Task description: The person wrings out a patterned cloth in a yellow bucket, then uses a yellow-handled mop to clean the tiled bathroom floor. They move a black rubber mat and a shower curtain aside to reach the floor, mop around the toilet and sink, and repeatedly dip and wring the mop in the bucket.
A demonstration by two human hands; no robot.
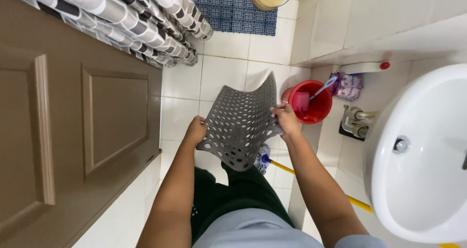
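Observation:
I hold a grey perforated rubber mat [241,121] up in front of me, above the white tiled floor. My left hand [196,131] grips its left edge. My right hand [286,119] grips its right edge. The mat sags and curls between the two hands, its far end bent upward. Below it my dark trousers and light shirt show.
A brown door [73,121] stands at the left. A patterned curtain [126,19] hangs at the top left, a blue mat [228,7] beyond it. A red bucket [311,104] with a brush sits right of the mat. A white sink [423,155] is at the right; a yellow-handled mop [282,166] lies below.

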